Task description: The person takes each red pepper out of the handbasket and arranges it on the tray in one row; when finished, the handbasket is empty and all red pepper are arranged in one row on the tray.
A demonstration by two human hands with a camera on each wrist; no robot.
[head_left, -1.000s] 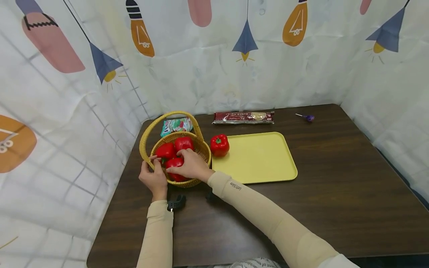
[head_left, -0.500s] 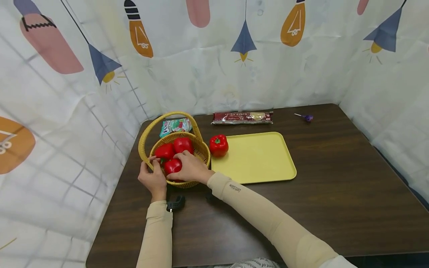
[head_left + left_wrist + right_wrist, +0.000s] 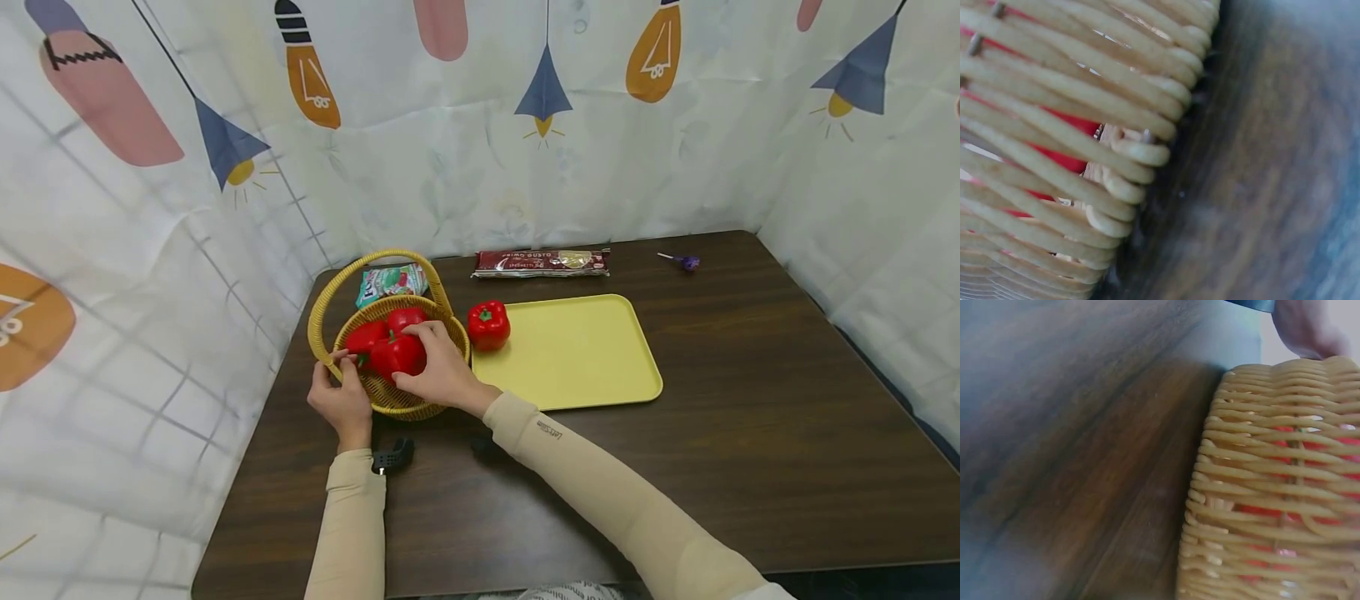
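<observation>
In the head view, a yellow wicker basket (image 3: 408, 411) with an arched handle stands at the left of the table. My left hand (image 3: 342, 406) pinches its left rim, at the foot of the handle. Fingers and thumb of my right hand (image 3: 444, 372) grip a red bell pepper (image 3: 397, 357) over the basket's inside. Behind it lie two more peppers, a left one (image 3: 365, 337) and a far one (image 3: 405, 317), both partly covered. Each wrist view shows the basket's woven side (image 3: 1066, 119) (image 3: 1247, 469) close up, with red peeking through the gaps.
Right of the basket lies a yellow tray (image 3: 585, 358), with another red bell pepper (image 3: 489, 326) at its left corner. Behind are a teal snack packet (image 3: 390, 282), a dark red wrapped pack (image 3: 542, 263) and a purple lollipop (image 3: 687, 263). Patterned curtains (image 3: 450, 183) border the table.
My right hand has raised the pepper from the front of the basket and shifted it slightly right and away, turning it stem up. The left hand stays on the rim.
</observation>
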